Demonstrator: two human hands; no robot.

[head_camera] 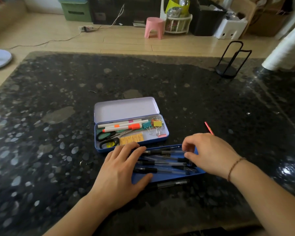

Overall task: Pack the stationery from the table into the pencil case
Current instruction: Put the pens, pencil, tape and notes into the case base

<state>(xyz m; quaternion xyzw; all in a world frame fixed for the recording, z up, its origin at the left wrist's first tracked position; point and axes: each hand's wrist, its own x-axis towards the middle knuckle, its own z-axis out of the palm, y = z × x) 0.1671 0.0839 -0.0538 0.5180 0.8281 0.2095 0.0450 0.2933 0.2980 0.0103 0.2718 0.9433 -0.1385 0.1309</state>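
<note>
A blue metal pencil case lies open in the middle of the dark table, its lid tipped back. Inside are white markers, black-handled scissors, yellow sticky tabs and binder clips. In front of it sits a blue inner tray with several black pens. My left hand presses flat on the tray's left end. My right hand pinches the end of a pen at the tray's right end. One black pen lies on the table by the tray's near edge.
A pink pencil lies on the table behind my right hand. A black wire stand and a white roll stand at the far right corner. Beyond the table's far edge is a wooden floor with a pink stool.
</note>
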